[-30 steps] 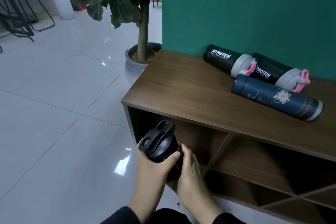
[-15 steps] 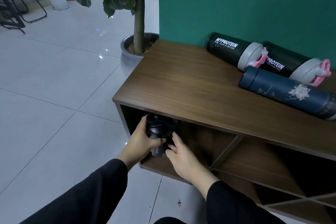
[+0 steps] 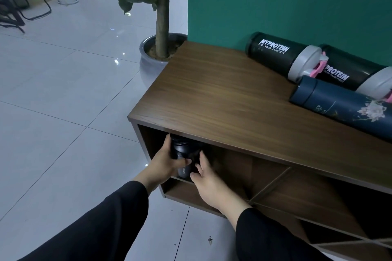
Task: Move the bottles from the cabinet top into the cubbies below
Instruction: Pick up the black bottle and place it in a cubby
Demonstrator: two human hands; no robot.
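Observation:
A black sports bottle (image 3: 182,158) stands upright inside the leftmost cubby of the wooden cabinet (image 3: 229,99), its top hidden under the cabinet's edge. My left hand (image 3: 164,162) grips its left side. My right hand (image 3: 206,178) touches its right side with fingers spread. Three bottles lie on the cabinet top at the right: a black shaker with a grey lid (image 3: 275,54), a second black shaker (image 3: 347,74) behind it, and a dark blue flask with a flower print (image 3: 339,106) in front.
A potted tree in a grey pot (image 3: 148,59) stands on the tiled floor just left of the cabinet. A green wall (image 3: 286,2) backs the cabinet. More cubbies with slanted dividers (image 3: 273,182) open to the right. Black metal frames (image 3: 12,12) stand far left.
Both hands have carried the black bottle from in front of the cabinet into the leftmost cubby, and it now stands upright there. My view has shifted closer and to the left.

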